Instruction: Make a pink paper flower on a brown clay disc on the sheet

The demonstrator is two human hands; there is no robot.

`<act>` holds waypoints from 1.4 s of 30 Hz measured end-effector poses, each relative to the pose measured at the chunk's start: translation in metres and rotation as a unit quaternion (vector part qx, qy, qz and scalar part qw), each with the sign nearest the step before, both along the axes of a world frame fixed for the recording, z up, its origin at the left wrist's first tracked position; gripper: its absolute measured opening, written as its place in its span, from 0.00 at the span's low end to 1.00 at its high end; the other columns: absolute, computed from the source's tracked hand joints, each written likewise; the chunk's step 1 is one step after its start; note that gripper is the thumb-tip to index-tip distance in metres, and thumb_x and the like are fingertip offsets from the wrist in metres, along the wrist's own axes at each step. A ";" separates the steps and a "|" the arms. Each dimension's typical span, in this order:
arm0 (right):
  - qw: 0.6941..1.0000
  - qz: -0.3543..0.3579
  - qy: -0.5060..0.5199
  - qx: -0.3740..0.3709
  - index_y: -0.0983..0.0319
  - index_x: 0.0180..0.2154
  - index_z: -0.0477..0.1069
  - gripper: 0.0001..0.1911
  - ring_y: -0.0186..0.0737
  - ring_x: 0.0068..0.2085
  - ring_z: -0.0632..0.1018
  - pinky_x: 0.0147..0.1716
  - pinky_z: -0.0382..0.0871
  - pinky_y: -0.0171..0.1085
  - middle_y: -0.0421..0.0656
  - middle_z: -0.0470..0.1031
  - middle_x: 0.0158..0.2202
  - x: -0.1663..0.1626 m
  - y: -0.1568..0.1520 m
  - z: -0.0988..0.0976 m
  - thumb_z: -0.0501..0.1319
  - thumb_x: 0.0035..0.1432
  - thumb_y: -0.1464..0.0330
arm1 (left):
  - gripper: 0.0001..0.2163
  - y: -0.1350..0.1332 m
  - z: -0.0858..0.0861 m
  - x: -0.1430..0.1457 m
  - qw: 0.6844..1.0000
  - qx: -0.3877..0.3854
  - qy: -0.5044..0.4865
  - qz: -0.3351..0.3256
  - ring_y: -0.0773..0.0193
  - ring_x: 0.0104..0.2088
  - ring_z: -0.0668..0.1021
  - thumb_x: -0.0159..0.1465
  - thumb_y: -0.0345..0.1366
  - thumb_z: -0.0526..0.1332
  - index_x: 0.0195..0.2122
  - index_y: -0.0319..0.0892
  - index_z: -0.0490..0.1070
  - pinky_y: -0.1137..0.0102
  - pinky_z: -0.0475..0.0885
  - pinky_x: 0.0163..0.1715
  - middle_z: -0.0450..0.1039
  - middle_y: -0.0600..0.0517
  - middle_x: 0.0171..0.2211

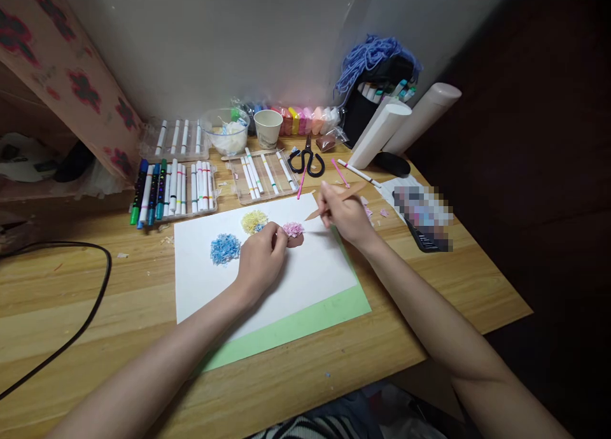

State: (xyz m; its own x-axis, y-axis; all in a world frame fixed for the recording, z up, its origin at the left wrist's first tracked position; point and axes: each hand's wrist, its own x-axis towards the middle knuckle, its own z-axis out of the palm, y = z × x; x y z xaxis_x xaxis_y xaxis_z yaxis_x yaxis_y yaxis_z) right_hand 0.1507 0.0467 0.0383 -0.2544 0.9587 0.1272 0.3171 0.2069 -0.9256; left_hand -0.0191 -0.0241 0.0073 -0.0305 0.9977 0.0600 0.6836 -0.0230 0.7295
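Note:
A white sheet of paper [205, 299] lies on a green sheet [305, 318]. On the white sheet sit a blue tuft of shredded bits [225, 249], a yellow tuft [254, 221] and a pink tuft [293, 229] above a brown patch [296, 240]. My left hand [262, 254] rests on the paper, its thumb and forefinger pinched at the pink tuft's left edge; whatever is between them is too small to name. Closed around a flat, pointed wooden stick [351, 196], my right hand [344, 215] hovers just right of the pink tuft, with the stick's tip pointing left toward it.
Cases of markers [176, 184], black scissors [308, 159], a paper cup [268, 128] and a clear bowl [226, 133] stand behind the paper. White tubes [382, 133] and a phone-like object [420, 219] are at right. A black cable [102, 280] curves at left.

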 end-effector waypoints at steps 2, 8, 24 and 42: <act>0.999 -0.015 0.044 0.010 0.59 0.25 0.64 0.24 0.31 0.18 0.66 0.22 0.59 0.33 0.35 0.64 0.16 0.020 0.004 0.000 0.49 0.62 0.49 | 0.13 0.000 0.001 -0.001 1.000 -0.002 -0.006 -0.001 0.63 0.26 0.72 0.67 0.38 0.48 0.27 0.43 0.65 0.70 0.60 0.27 0.73 0.53 0.24; 0.993 -0.060 -0.065 0.077 0.59 0.37 0.72 0.17 0.40 0.39 0.76 0.38 0.67 0.37 0.44 0.76 0.40 0.073 0.008 -0.003 0.52 0.64 0.55 | 0.13 0.000 0.004 -0.002 0.998 -0.011 -0.049 -0.041 0.64 0.25 0.73 0.68 0.38 0.48 0.28 0.43 0.67 0.71 0.63 0.28 0.75 0.55 0.25; 0.975 -0.094 -0.183 0.085 0.60 0.29 0.66 0.06 0.38 0.29 0.73 0.31 0.65 0.37 0.39 0.73 0.27 0.072 0.016 -0.029 0.63 0.52 0.66 | 0.13 0.000 0.005 -0.002 0.998 -0.024 -0.045 -0.044 0.66 0.24 0.71 0.67 0.39 0.49 0.29 0.43 0.70 0.72 0.62 0.27 0.74 0.55 0.24; 0.976 -0.071 -0.203 -0.023 0.59 0.31 0.63 0.11 0.47 0.45 0.77 0.44 0.68 0.45 0.46 0.76 0.43 0.126 0.023 -0.022 0.64 0.50 0.64 | 0.15 0.000 0.001 -0.004 0.998 -0.033 -0.022 -0.043 0.65 0.23 0.70 0.67 0.42 0.48 0.28 0.43 0.67 0.71 0.61 0.27 0.69 0.56 0.20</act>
